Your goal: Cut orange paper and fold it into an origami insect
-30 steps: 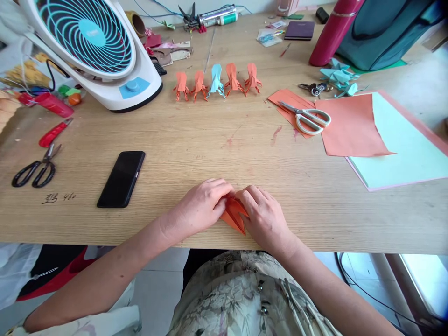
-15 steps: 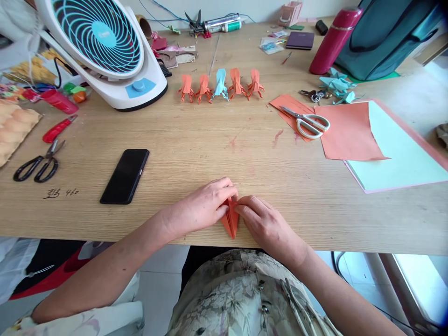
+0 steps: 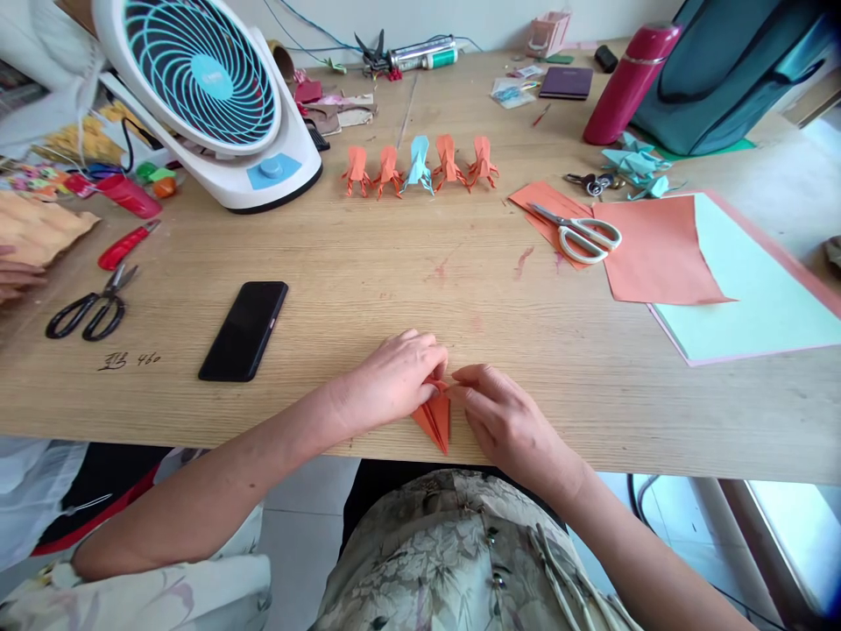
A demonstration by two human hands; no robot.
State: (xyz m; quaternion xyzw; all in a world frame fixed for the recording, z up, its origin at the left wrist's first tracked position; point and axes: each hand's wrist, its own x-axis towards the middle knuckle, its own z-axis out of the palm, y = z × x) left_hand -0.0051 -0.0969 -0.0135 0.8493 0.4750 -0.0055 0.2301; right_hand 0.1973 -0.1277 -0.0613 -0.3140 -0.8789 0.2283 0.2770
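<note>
A folded piece of orange paper, pointed toward me, lies at the front edge of the table. My left hand is closed on its upper end, and those fingers cover part of the folds. From the other side my right hand reaches in, thumb and forefinger pinched at the paper's upper right edge. Beyond my hands stands a row of several folded paper figures, mostly orange, with a light blue figure in the middle.
A black phone and black-handled scissors lie left, below a fan. White-handled scissors rest on orange paper at right, near pale green sheets. A red bottle stands behind. Another person's hand shows at the left edge.
My right fingertips have shifted slightly up along the paper's edge, and the paper's lower folds are spread a little wider. Another person's hand has appeared at the far left. The view has shifted slightly.
</note>
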